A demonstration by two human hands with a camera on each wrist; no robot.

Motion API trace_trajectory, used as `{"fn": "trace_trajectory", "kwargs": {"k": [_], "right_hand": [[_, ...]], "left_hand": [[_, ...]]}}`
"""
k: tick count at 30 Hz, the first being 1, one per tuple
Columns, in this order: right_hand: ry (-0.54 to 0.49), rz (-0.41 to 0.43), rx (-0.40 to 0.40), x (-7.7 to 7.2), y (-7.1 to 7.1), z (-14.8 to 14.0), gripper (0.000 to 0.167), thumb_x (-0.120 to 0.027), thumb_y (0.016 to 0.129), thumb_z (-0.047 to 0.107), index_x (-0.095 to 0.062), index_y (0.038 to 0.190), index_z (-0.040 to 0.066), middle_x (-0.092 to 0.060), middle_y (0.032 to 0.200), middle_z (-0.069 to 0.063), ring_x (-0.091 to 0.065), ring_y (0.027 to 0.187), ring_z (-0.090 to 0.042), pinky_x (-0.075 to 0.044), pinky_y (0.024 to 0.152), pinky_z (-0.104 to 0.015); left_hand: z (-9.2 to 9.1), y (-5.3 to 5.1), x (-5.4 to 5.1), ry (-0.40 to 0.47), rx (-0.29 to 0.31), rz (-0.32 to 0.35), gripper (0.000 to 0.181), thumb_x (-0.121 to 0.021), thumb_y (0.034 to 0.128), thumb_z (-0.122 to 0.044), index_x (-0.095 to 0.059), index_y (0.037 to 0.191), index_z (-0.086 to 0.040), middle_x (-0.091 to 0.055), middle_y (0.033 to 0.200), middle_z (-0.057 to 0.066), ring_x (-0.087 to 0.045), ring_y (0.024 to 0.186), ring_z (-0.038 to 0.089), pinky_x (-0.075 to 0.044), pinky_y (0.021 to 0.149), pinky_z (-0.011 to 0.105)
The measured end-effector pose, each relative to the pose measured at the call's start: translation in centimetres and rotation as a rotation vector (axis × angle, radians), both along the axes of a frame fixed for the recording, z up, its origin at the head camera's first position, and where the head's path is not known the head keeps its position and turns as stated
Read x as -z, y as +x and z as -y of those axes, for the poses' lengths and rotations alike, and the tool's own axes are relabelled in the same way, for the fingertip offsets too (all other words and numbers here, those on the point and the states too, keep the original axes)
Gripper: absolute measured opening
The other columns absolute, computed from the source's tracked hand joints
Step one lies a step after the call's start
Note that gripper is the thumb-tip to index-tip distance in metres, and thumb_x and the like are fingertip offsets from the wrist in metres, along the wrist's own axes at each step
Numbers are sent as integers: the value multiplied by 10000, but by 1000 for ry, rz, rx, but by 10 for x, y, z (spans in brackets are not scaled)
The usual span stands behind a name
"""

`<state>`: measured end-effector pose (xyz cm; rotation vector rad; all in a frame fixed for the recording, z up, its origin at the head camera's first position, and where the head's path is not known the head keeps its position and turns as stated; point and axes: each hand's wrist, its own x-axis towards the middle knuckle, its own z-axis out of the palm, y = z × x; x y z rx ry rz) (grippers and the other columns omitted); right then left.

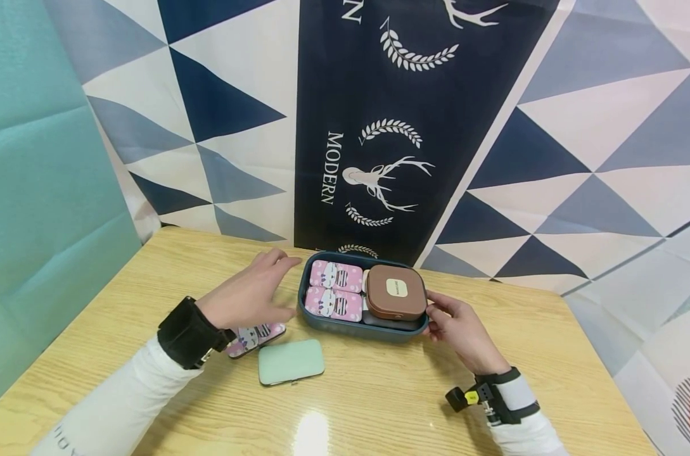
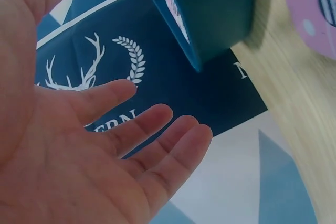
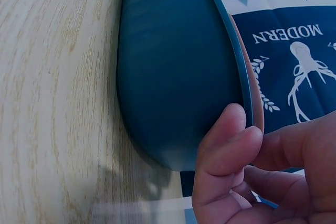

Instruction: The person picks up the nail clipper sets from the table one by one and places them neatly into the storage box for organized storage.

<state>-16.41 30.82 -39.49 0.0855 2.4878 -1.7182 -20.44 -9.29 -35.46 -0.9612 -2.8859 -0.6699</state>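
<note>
A dark blue oblong bin (image 1: 345, 328) stands on the table near the wall. Inside it, pink cartoon-print cases (image 1: 336, 277) fill the left half. A brown square case (image 1: 384, 294) with a cream label lies on the right, above a dark item (image 1: 379, 318) mostly hidden. My right hand (image 1: 457, 329) holds the bin's right end, its fingers curled at the rim (image 3: 244, 85). Just left of the bin hovers my left hand (image 1: 253, 291), fingers spread and nothing in its palm (image 2: 68, 166). Partly hidden below it lies another pink case (image 1: 256, 339), beside a mint-green case (image 1: 293, 362).
The wooden table (image 1: 373, 392) ends at a wall hung with patterned cloth (image 1: 242, 126) close behind the bin. A teal cloth (image 1: 48, 190) hangs on the left. Each wrist wears a black strap (image 1: 187, 332).
</note>
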Motion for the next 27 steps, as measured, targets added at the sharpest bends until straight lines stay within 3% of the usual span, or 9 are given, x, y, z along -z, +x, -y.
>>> {"fn": "trace_trajectory", "kwargs": {"k": [27], "right_hand": [[1, -12, -16, 0, 1, -1, 506, -442, 1124, 74, -368, 1604, -69, -663, 937, -152, -614, 738, -197, -529, 612, -321]], "left_hand": [[30, 14, 32, -62, -15, 15, 842, -881, 822, -302, -516, 1505, 27, -550, 1327, 167, -543, 1135, 297, -535, 990, 483]]}}
